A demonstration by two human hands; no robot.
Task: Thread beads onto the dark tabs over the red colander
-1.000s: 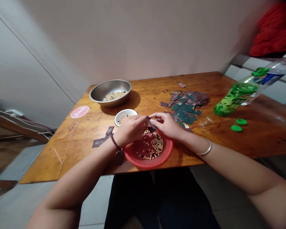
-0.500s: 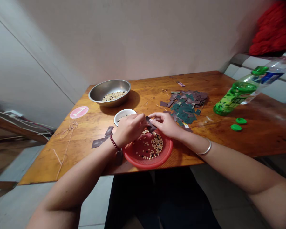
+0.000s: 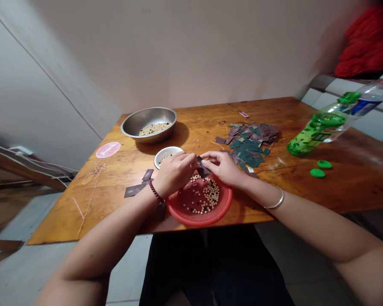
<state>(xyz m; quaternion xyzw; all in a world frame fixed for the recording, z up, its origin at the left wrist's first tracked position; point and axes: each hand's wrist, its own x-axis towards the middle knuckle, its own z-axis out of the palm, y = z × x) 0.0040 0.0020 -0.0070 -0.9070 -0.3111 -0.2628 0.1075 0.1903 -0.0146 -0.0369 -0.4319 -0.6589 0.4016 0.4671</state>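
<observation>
Dark scrap (image 3: pixel 204 168), likely light, thin and bendable, so best taken by its edges, is pinched above the red basket (image 3: pixel 229 205) by the right hand's (image 3: pixel 222 168) fingers; whether the left hand's (image 3: pixel 178 171) curled fingers grip anything cannot be told.

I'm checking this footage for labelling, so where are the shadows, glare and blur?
Head view: shadow right of the metal bowl; glare on the table left of the green caps; green bottle leaning outward, probably lens stretch; table grain smeared toward the right edge.
</observation>
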